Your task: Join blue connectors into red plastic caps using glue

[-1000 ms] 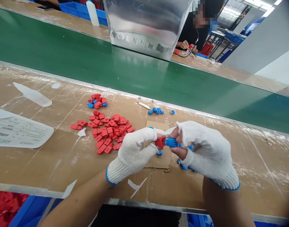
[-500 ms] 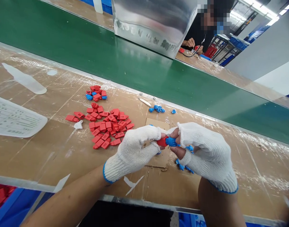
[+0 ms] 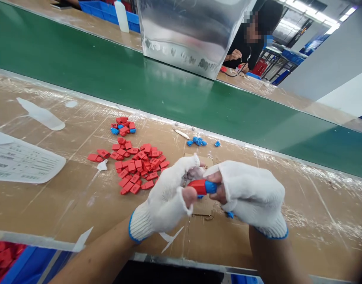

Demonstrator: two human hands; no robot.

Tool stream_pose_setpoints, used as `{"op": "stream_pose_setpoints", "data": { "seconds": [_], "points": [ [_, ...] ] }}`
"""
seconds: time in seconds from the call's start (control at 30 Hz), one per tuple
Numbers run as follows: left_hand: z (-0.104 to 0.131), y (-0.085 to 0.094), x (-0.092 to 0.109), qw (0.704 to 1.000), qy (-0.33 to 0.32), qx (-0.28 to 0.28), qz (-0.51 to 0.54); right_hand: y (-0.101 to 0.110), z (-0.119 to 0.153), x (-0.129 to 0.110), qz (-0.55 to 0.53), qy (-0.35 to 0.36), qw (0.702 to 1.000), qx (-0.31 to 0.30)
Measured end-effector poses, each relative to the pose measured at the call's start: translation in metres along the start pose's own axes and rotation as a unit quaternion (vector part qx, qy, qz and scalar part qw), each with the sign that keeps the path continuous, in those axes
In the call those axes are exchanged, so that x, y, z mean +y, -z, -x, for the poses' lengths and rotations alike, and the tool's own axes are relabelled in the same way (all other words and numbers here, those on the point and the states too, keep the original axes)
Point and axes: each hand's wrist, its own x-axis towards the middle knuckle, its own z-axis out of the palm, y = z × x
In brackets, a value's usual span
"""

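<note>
A red plastic piece with a blue fist-shaped piece on its right end, like a toy forearm and hand, lies between my gloved hands. My right hand pinches the blue end between thumb and fingers. My left hand is at the red end, its thumb and fingers spread apart; the thumb tip is beside the red piece, and whether it touches cannot be made out. Under the hands is a cardboard piece, mostly hidden, with small blue parts around it.
Loose red pieces form a pile on the left, with a smaller red and blue group behind. Several blue pieces and a white tool lie near the green conveyor belt. Beyond the metal box, a person handles red parts.
My left hand's thumb and fingers have spread from their pinch on the red piece. My right hand still grips the blue end. The camera view has shifted slightly.
</note>
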Motion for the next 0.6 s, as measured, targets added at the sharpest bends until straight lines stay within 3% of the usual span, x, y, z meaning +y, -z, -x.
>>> {"op": "stream_pose_setpoints", "data": {
  "seconds": [0.1,0.17,0.23,0.3,0.33,0.47,0.6],
  "points": [
    [0.002,-0.001,0.0,0.998,0.045,-0.019,0.027,-0.011,-0.001,-0.002,-0.009,0.06,0.998,-0.025],
    [0.003,-0.004,0.0,0.998,0.056,-0.008,0.001,-0.021,-0.001,-0.005,-0.002,0.055,0.998,0.001],
    [0.004,-0.008,-0.002,0.998,0.041,0.0,-0.053,-0.032,-0.001,-0.011,-0.018,0.006,0.993,0.117],
    [0.006,-0.015,-0.005,0.992,0.0,-0.015,-0.126,-0.044,-0.002,-0.02,-0.05,-0.07,0.969,0.232],
    [0.007,-0.019,-0.006,0.988,-0.024,-0.02,-0.154,-0.048,-0.003,-0.025,-0.071,-0.1,0.959,0.256],
    [0.013,-0.032,-0.003,0.985,-0.047,0.023,-0.166,-0.06,0.005,-0.044,-0.134,-0.189,0.946,0.227],
    [0.022,-0.044,0.002,0.997,0.005,0.034,-0.065,-0.065,0.027,-0.048,-0.058,-0.235,0.956,0.164]
  ]
}}
